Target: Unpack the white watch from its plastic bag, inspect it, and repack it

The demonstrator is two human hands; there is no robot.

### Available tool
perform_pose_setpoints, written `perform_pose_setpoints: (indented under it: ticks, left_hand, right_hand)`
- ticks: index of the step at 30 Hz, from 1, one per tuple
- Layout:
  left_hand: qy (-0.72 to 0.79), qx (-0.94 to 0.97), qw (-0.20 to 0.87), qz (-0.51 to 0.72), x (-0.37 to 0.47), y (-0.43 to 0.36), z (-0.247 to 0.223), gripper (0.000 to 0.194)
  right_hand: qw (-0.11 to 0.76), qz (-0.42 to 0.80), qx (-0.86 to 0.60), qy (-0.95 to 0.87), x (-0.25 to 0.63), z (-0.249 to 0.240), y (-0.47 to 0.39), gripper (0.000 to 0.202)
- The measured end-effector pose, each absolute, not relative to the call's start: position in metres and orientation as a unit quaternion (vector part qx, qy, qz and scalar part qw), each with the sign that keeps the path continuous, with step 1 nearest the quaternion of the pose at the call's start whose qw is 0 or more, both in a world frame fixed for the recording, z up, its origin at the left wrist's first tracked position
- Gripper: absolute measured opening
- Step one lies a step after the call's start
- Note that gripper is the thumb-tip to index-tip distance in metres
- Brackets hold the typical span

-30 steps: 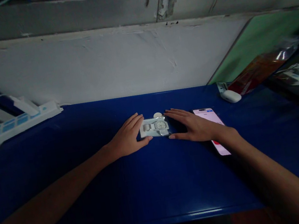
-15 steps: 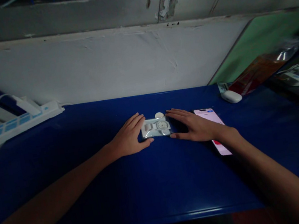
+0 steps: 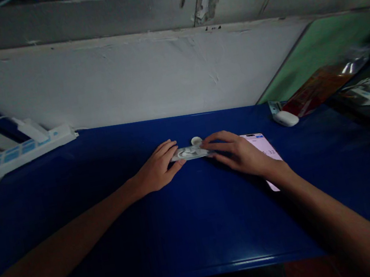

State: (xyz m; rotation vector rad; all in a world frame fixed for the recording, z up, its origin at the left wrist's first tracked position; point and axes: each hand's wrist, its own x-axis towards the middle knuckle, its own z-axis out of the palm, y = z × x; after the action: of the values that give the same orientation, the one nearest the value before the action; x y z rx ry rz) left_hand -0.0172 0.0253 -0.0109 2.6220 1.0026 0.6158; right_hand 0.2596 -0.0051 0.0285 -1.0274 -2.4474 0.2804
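Note:
A small clear plastic packet (image 3: pixel 189 153) lies between my hands on the blue table, with something white and curved inside; the earlier frame shows a round, watch-like dial in it. My left hand (image 3: pixel 157 166) grips its left end between thumb and fingers. At the right end, my right hand (image 3: pixel 238 150) pinches the packet with bent fingers partly over it. A round white disc (image 3: pixel 196 141) sits just behind the packet, close to my right fingertips. Under my right wrist lies a lit phone (image 3: pixel 265 148), partly covered by the hand.
On the blue table (image 3: pixel 173 235), a white power strip (image 3: pixel 31 150) with a plugged-in charger and cable stands at the back left. A white rounded case (image 3: pixel 286 118) and a clear bag with reddish contents (image 3: pixel 321 87) are at the back right. A pale wall (image 3: pixel 143 79) rises behind.
The packet has turned from lying face up to a narrower, tilted view, its dial no longer plain. My right fingers have bent and moved inward over its right end.

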Motion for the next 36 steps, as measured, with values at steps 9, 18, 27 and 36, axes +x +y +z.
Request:
perform_pose_setpoints:
  ticks: [9, 18, 27, 36]
  left_hand:
    - [0.375, 0.881, 0.168, 0.235, -0.014, 0.021, -0.008, 0.076]
    - [0.353, 0.892, 0.140, 0.246, -0.016, 0.023, -0.011, 0.072]
    - [0.363, 0.900, 0.121, 0.207, -0.016, 0.026, -0.013, 0.065]
    - [0.352, 0.907, 0.125, 0.193, -0.017, 0.024, -0.007, 0.068]
  right_hand:
    - [0.338, 0.160, -0.491, -0.787, 0.260, 0.029, -0.005, 0.036]
    - [0.267, 0.152, -0.489, -0.816, 0.255, 0.016, 0.000, 0.041]
    - [0.140, 0.092, -0.433, -0.886, 0.272, 0.023, 0.002, 0.073]
    - [0.098, 0.143, -0.450, -0.876, 0.272, 0.008, 0.004, 0.081]
